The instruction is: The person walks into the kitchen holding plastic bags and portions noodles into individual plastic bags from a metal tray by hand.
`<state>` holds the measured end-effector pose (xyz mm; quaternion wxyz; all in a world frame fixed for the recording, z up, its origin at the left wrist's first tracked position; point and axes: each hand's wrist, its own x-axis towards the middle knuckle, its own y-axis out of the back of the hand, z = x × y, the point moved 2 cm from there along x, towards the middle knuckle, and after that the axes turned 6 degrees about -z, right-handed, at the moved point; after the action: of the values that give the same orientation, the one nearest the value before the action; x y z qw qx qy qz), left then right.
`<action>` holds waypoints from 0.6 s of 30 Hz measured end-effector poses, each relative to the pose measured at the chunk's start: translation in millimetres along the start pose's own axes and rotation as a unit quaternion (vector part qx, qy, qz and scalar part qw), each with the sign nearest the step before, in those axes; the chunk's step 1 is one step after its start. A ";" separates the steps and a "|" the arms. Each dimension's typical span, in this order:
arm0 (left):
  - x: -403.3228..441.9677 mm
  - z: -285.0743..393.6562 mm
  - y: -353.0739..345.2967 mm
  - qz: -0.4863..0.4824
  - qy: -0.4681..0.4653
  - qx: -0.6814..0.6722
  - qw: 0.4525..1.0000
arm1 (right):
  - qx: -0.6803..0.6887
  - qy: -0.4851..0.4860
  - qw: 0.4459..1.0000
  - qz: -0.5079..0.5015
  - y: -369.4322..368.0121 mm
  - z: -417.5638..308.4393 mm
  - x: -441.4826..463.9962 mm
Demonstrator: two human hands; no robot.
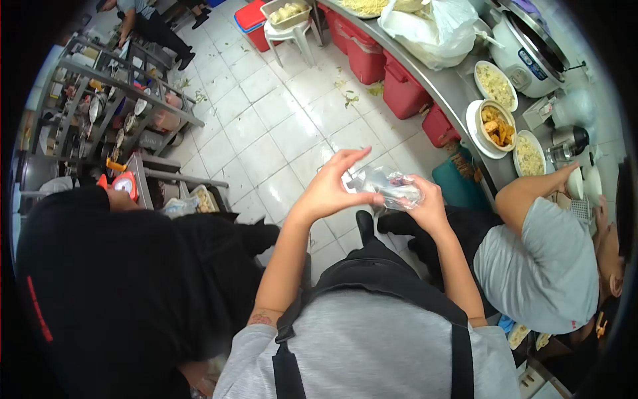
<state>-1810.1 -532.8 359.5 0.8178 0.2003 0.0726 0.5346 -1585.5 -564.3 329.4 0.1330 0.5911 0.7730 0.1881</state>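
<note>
1. Plastic film (385, 186), clear, thin and crumpled, is held in mid-air above the tiled floor (286, 126), in front of the wearer's black apron (385, 266); whether it is a bag, a glove or a loose sheet cannot be told.
2. One end is clamped in the right hand (430, 201), its fingers folded over the film. The grip of the left hand (327, 189) is spread, thumb and fingers well apart; the thumb tip overlaps the film in view, but firm contact cannot be confirmed.
3. By its look, the film would be judged very light, limp, slippery and easily torn or stuck to itself. It would best be taken by a free edge, pinched softly between thumb and fingertips.
4. No writing can be made out on the film.
5. To the left, red lettering (38, 309) is borne on a co-worker's black shirt (126, 286), too small to be read; beyond it, the dial markings of an orange scale (124, 186) are likewise illegible.
6. On the bench (453, 83) to the right, a white rice cooker (513, 53) is seen; no brand can be read on its panel.
</note>
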 end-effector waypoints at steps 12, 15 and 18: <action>154.5 3.9 51.5 0.105 -0.002 -0.010 0.994 | 0.096 -0.093 0.988 0.078 29.6 26.0 143.1; 190.1 -30.1 96.2 0.136 0.008 0.002 0.991 | 0.081 -0.075 0.993 0.051 16.8 18.4 215.8; 237.2 -75.7 155.0 0.134 0.030 -0.016 0.990 | 0.058 -0.083 0.994 0.030 -0.1 15.8 296.8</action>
<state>-1867.3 -245.6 376.1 0.7394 0.1795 0.0609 0.6461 -1657.7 -276.1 320.2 0.1567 0.6346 0.7505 0.0972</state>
